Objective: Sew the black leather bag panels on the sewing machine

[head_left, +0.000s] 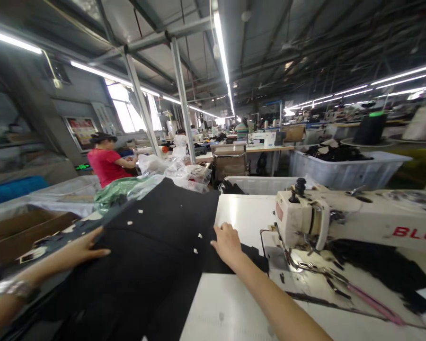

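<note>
Far left: brown cardboard box (19, 234), open top, contents not visible. Behind it, person in red top (105, 165) at another bench, hands on their own work. Clear plastic bags (170, 171) heaped past the cloth, w/ green material beside them.

Left hand (81, 247): flat, fingers out straight & close together, palm down on left edge of black fabric (156, 251). Holds nothing, just presses. Metal bracelet on wrist.

Black fabric lies spread over white table (234, 303), centre-left, small white tags dotted on it, near end hangs off front edge.

Right hand (227, 242): palm down on fabric's right edge, fingers bent slightly, tips pressing cloth; pinching or not – can't tell.

Right: white sewing machine (341, 220), just beside right hand, dark cloth under its arm. Behind: white bin (262, 183) w/ dark pieces; bigger white tub (344, 168) piled w/ black garments.
</note>
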Demonstrator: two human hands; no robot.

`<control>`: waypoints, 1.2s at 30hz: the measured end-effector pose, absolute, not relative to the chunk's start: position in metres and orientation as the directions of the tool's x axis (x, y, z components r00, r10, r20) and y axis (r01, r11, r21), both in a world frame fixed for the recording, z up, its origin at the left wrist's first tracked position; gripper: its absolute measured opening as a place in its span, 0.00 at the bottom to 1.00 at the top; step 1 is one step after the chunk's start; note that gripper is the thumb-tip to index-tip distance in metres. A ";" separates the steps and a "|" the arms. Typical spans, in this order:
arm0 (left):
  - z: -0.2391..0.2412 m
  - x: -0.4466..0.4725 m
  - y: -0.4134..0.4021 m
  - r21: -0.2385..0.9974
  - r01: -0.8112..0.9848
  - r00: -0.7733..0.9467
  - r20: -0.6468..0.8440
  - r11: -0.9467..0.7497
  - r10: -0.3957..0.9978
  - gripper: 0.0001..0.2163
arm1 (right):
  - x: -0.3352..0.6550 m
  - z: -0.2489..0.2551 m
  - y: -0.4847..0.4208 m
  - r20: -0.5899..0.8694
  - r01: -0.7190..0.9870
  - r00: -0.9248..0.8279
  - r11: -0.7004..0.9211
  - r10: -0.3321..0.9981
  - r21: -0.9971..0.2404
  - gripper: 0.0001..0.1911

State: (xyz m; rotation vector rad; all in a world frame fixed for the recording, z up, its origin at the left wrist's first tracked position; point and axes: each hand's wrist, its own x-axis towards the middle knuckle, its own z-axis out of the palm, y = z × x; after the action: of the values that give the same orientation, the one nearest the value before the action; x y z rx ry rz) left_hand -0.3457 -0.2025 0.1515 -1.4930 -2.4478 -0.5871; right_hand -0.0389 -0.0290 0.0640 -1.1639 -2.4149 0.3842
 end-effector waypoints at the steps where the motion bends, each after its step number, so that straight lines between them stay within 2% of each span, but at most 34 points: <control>1: 0.133 -0.350 -0.203 0.199 0.898 -0.440 0.368 0.393 0.819 0.18 | -0.039 0.051 -0.031 0.236 0.664 -0.585 0.625 0.776 -0.410 0.21; 3: 0.100 -0.352 -0.205 0.100 0.896 -0.440 0.334 0.433 0.833 0.16 | -0.033 0.029 -0.042 0.208 0.640 -0.638 0.660 0.742 -0.393 0.23; 5: 0.083 -0.342 -0.209 -0.057 0.879 -0.437 0.300 0.473 0.848 0.17 | -0.020 0.019 -0.055 0.201 0.603 -0.686 0.701 0.700 -0.381 0.25; 8: 0.082 -0.306 -0.214 -0.294 0.833 -0.322 0.429 0.468 0.844 0.19 | 0.006 0.021 -0.077 0.219 0.489 -0.776 0.783 0.592 -0.384 0.25; 10: 0.084 -0.271 -0.218 -0.324 0.872 -0.149 0.539 0.368 0.829 0.19 | 0.026 0.028 -0.087 0.238 0.414 -0.816 0.820 0.527 -0.395 0.22; 12: 0.079 -0.233 -0.222 -0.275 0.952 0.040 0.551 0.136 0.834 0.21 | 0.047 0.033 -0.093 0.260 0.393 -0.818 0.828 0.514 -0.401 0.18; 15: 0.058 -0.178 -0.227 -0.163 0.965 0.255 0.394 -0.206 0.883 0.22 | 0.075 0.036 -0.093 0.320 0.413 -0.774 0.819 0.547 -0.399 0.13; 19: 0.028 -0.132 -0.223 -0.005 0.899 0.429 0.213 -0.438 0.878 0.22 | 0.103 0.039 -0.093 0.414 0.439 -0.698 0.806 0.584 -0.398 0.09; 24: 0.016 -0.124 -0.210 0.118 0.860 0.486 0.106 -0.497 0.867 0.29 | 0.115 0.044 -0.116 0.467 0.439 -0.647 0.795 0.603 -0.419 0.08; 31: 0.020 -0.123 -0.211 0.142 0.867 0.473 0.067 -0.478 0.878 0.40 | 0.087 0.062 -0.148 0.545 0.303 -0.657 0.844 0.521 -0.443 0.07; 34: 0.020 -0.122 -0.210 0.189 0.872 0.449 0.065 -0.452 0.891 0.39 | 0.053 0.077 -0.150 0.568 0.238 -0.644 0.839 0.513 -0.488 0.07; 36: 0.019 -0.122 -0.209 0.241 0.874 0.416 0.076 -0.422 0.906 0.35 | 0.018 0.087 -0.143 0.578 0.185 -0.647 0.838 0.498 -0.514 0.07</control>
State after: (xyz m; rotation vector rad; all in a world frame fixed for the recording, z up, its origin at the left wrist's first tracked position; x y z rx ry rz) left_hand -0.1224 -0.2087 0.0186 -2.7779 -1.7621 -0.3235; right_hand 0.0181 -0.1434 0.0870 -0.4954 -2.2620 0.5359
